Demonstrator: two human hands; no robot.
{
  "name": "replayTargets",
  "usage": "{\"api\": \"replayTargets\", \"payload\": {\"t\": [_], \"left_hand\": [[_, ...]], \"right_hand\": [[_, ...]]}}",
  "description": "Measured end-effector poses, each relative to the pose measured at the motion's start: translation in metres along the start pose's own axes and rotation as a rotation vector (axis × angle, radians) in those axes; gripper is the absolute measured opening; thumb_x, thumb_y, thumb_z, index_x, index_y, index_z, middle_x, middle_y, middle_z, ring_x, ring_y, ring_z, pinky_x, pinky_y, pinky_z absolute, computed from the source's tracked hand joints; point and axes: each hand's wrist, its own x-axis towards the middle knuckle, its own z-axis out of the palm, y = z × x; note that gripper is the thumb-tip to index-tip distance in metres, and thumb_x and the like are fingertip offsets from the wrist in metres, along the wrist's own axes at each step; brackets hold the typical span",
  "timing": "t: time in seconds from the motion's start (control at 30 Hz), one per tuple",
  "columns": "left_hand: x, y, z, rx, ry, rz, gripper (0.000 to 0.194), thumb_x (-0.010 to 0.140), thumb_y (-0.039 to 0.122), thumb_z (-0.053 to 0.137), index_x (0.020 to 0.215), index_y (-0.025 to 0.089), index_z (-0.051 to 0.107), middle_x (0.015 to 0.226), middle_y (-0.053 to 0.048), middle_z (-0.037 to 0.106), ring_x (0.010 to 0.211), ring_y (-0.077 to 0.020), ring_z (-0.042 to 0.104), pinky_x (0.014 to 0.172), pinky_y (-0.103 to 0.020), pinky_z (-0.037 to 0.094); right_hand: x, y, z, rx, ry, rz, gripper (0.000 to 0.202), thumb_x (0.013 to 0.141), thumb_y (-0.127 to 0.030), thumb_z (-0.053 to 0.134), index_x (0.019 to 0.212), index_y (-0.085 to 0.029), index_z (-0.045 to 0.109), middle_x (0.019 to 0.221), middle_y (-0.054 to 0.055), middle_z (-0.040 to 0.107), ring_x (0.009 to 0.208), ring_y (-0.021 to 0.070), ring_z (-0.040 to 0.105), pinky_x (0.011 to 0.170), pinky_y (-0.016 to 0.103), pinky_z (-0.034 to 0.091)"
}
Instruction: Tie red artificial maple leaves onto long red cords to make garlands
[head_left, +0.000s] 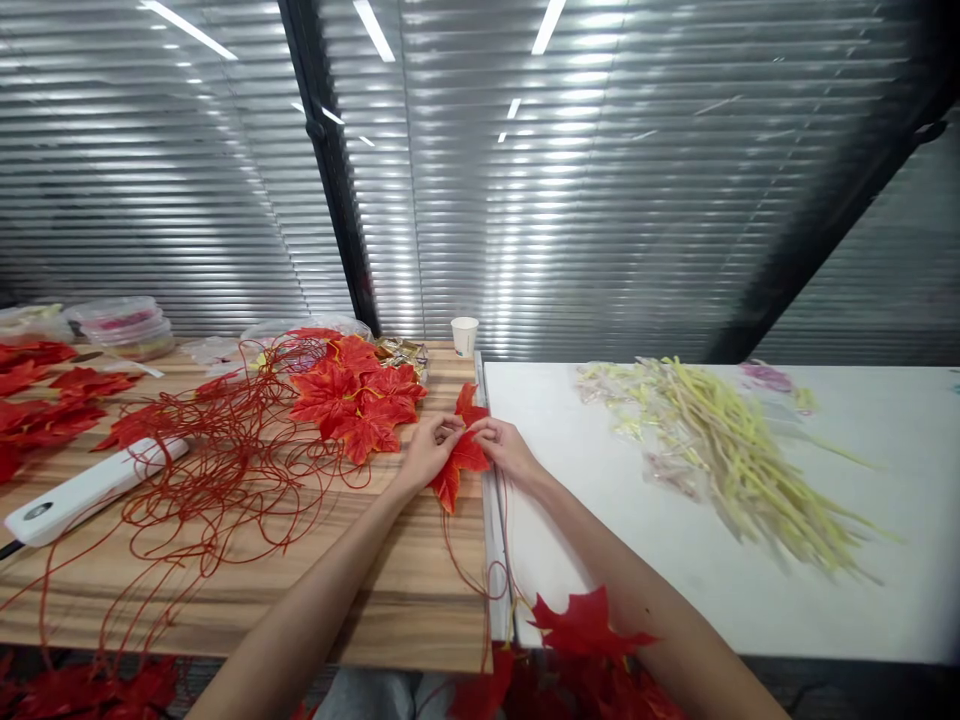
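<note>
A red maple leaf (448,484) with orange edges lies near the right edge of the wooden table, between both hands. My left hand (430,447) pinches it from the left, fingers closed. From the right, my right hand (504,446) has its fingertips closed on the same leaf. Thin red cord (450,545) runs down from the leaf toward the table's front edge, where more red leaves (589,628) hang. Just left of my hands sits a pile of red-orange leaves (360,398).
A large tangle of red cord (225,450) spreads over the wooden table (405,600). Beside it lies a white power strip (97,492). A paper cup (464,337) stands at the back. Yellow stems (757,460) lie on the white table (847,420). Clear round containers (124,327) sit at the back left.
</note>
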Motion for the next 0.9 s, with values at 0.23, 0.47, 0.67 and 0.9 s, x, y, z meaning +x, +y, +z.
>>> {"api": "replayTargets", "payload": {"t": [0.23, 0.47, 0.67, 0.9], "left_hand": [[0.001, -0.002, 0.000, 0.005, 0.009, -0.022, 0.015, 0.072, 0.022, 0.056, 0.085, 0.015, 0.056, 0.085, -0.005, 0.062, 0.075, -0.0145, 0.061, 0.071, -0.028, 0.049], [0.000, 0.003, 0.001, -0.045, 0.004, -0.047, 0.018, 0.072, 0.027, 0.057, 0.086, 0.015, 0.057, 0.085, -0.005, 0.063, 0.076, -0.0151, 0.061, 0.072, -0.028, 0.049], [-0.001, 0.011, 0.001, -0.070, -0.001, -0.068, 0.025, 0.073, 0.035, 0.056, 0.087, 0.014, 0.057, 0.088, -0.006, 0.062, 0.083, -0.0166, 0.060, 0.079, -0.031, 0.047], [-0.005, 0.017, 0.002, -0.019, -0.032, -0.063, 0.035, 0.069, 0.038, 0.061, 0.094, 0.014, 0.056, 0.088, -0.005, 0.061, 0.079, -0.0150, 0.059, 0.073, -0.028, 0.048]], "right_hand": [[0.000, 0.000, 0.000, -0.032, 0.000, 0.002, 0.015, 0.066, -0.026, 0.058, 0.077, -0.015, 0.057, 0.054, -0.004, 0.056, 0.043, 0.0076, 0.045, 0.045, 0.020, 0.034], [0.000, 0.001, -0.001, -0.030, 0.000, 0.003, 0.016, 0.066, -0.026, 0.058, 0.077, -0.015, 0.057, 0.055, -0.004, 0.056, 0.043, 0.0072, 0.044, 0.044, 0.020, 0.033], [0.003, 0.005, -0.003, -0.016, -0.013, -0.007, 0.015, 0.066, -0.021, 0.056, 0.080, -0.016, 0.057, 0.064, -0.001, 0.061, 0.053, 0.0106, 0.053, 0.050, 0.021, 0.040], [0.003, 0.007, -0.003, -0.023, -0.032, -0.016, 0.014, 0.066, -0.021, 0.056, 0.079, -0.018, 0.058, 0.064, 0.000, 0.063, 0.061, 0.0148, 0.058, 0.055, 0.024, 0.043]]}}
